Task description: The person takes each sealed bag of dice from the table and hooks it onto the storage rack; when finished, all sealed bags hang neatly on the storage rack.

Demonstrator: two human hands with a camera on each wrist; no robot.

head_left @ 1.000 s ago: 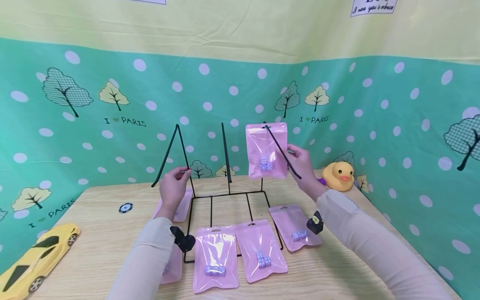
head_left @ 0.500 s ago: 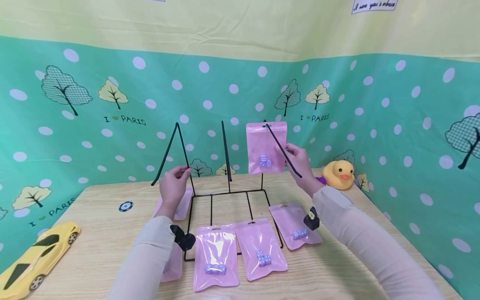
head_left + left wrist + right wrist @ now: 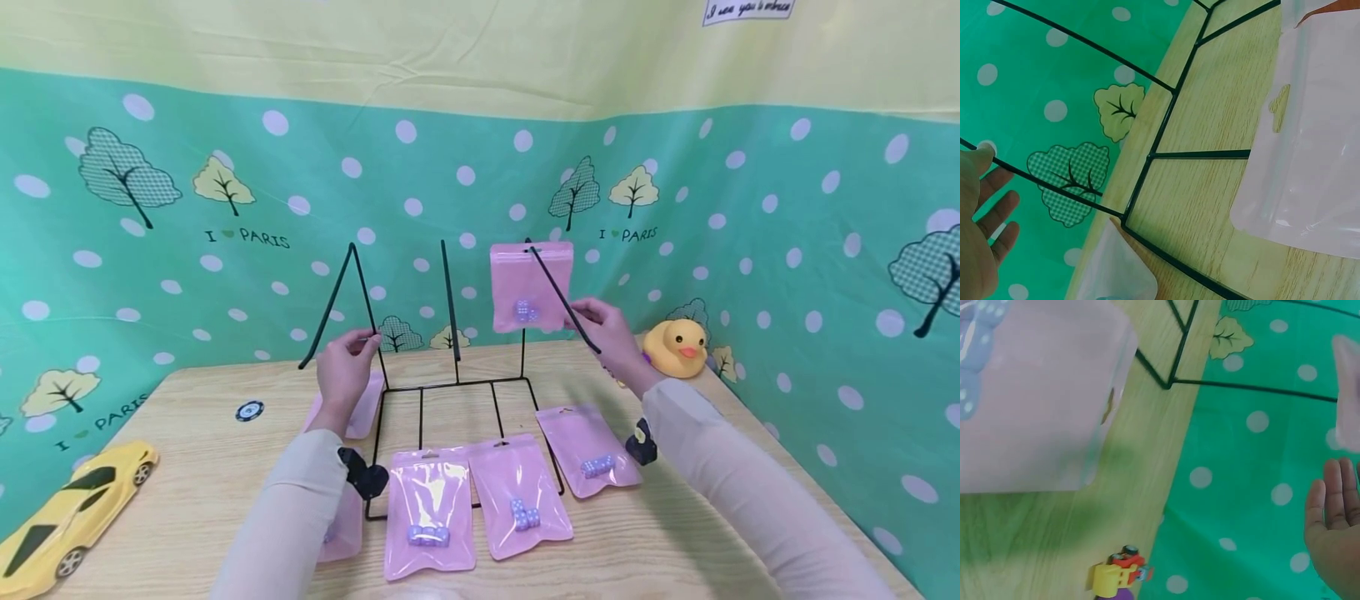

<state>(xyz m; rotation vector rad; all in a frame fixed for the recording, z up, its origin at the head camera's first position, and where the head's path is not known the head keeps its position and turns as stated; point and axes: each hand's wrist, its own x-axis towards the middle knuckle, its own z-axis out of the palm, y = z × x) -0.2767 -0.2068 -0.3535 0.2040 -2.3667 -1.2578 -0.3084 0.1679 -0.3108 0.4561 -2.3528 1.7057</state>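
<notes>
Pink pouch (image 3: 531,287) hangs on wire rack (image 3: 450,333) hook, center frame, right hand (image 3: 611,333) spread just beside it, left hand (image 3: 343,371) pinching rack rod; hanging step looks done, next probably another pouch off surface (image 3: 187,467).

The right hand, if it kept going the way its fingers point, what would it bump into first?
Probably the black hook arm right at the right hand's fingertips, then the hanging pink bag. Depth is hard to judge.

Staged tabletop booth, tree-print backdrop (image 3: 187,217), toys
</notes>
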